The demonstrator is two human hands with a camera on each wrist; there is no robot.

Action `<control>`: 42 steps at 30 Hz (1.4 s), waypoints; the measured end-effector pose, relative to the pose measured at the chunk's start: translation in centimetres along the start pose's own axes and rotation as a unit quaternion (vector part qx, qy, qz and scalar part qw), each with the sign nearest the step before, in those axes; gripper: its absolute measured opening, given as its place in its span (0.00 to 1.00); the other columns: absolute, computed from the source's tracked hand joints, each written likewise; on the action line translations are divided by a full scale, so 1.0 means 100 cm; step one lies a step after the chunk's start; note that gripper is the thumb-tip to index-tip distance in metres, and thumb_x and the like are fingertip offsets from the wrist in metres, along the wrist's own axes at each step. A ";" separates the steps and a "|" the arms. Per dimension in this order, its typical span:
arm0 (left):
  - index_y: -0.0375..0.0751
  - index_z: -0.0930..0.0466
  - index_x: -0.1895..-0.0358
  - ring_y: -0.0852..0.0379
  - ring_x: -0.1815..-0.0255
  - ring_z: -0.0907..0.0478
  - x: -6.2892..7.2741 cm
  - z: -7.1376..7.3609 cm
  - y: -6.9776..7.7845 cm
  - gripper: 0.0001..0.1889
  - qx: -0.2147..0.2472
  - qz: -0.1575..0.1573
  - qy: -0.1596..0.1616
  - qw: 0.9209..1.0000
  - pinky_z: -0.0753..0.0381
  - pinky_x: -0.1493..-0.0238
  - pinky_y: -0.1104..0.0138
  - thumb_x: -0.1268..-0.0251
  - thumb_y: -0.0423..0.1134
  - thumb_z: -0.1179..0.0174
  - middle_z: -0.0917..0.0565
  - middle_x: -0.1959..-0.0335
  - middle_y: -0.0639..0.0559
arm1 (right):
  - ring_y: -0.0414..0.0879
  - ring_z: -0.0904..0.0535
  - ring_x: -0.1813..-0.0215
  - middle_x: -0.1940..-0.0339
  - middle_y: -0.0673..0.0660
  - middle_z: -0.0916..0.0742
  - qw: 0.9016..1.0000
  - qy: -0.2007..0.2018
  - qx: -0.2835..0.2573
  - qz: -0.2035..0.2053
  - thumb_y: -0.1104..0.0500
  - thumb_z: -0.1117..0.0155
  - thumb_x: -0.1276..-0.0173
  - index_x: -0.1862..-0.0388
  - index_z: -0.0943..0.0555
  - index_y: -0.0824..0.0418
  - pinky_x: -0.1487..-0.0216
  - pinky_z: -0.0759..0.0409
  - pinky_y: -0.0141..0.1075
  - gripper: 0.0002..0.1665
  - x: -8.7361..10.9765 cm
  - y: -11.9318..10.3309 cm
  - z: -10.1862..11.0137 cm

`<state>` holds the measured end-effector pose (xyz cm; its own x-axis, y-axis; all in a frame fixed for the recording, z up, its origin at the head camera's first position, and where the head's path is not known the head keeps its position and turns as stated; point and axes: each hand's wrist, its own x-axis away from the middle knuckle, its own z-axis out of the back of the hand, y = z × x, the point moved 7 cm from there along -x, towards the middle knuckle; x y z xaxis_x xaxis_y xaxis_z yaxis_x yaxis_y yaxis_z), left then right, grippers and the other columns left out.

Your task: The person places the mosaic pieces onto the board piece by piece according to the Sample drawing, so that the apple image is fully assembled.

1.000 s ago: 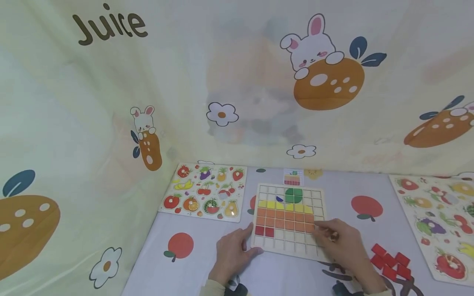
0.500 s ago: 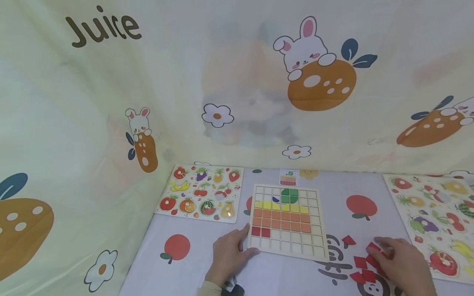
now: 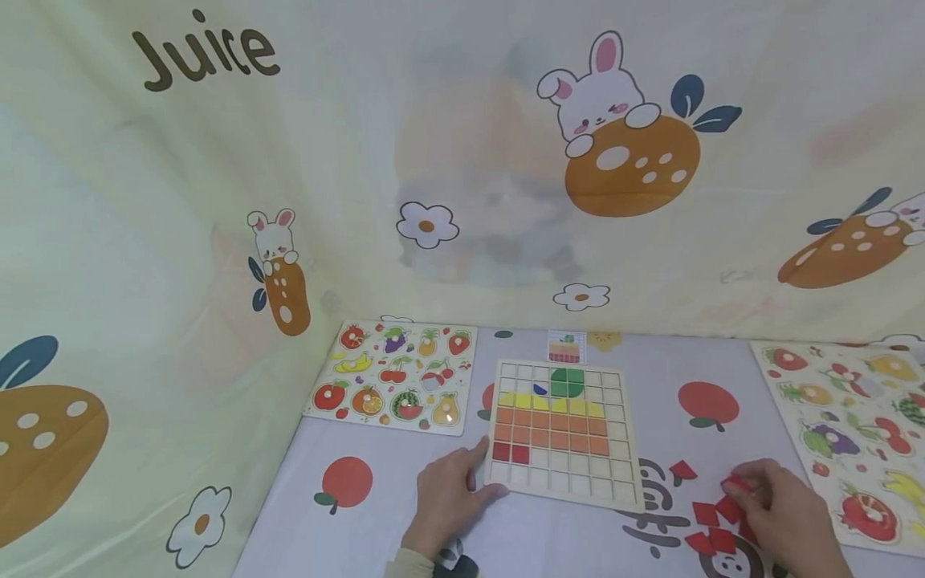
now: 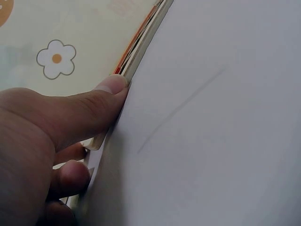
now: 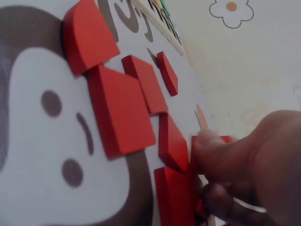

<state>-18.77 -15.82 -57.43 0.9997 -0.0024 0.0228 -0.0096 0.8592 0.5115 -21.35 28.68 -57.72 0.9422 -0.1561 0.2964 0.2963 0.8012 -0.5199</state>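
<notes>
Head cam: "Juice" (image 3: pixel 205 52), 1 word, cap J, lg dark brn letters, upper L on hanging cloth (image 3: pixel 347 104), easy read. Also dark gry-brn lettering (image 3: pixel 659 506) on tablecloth (image 3: pixel 578 538), lower R, approx 2 lines; can't make out wording. R wrist cam: few dark strokes (image 5: pixel 109 21) nr top, on tablecloth, partly cut off, unreadable too.

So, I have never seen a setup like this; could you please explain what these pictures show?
There's no machine, just a person's bare left hand and right hand. The wide view comes from a camera on the head, looking forward and down; the two close-ups come from a camera on each wrist. On the cloth lie a grid partly filled with coloured pieces, a small card beyond it, a fruit board on either side, and loose red pieces. The left hand holds the grid's near left corner; the right hand pinches another red piece.
</notes>
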 end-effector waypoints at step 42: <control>0.60 0.22 0.26 0.67 0.79 0.41 0.000 0.002 0.001 0.41 0.001 0.000 -0.001 1.000 0.41 0.70 0.70 0.45 0.61 0.22 0.33 0.80 0.66 | 0.37 0.21 0.58 0.54 0.48 0.12 0.945 0.083 -0.119 0.292 0.58 0.20 0.34 0.45 0.13 0.53 0.58 0.20 0.29 0.19 0.028 -0.174 -0.081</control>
<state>-18.80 -15.80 -57.23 0.9997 -0.0029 0.0253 -0.0105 0.8578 0.5140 -22.58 9.58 -54.31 0.9614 0.1689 -0.2171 -0.2747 0.6287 -0.7275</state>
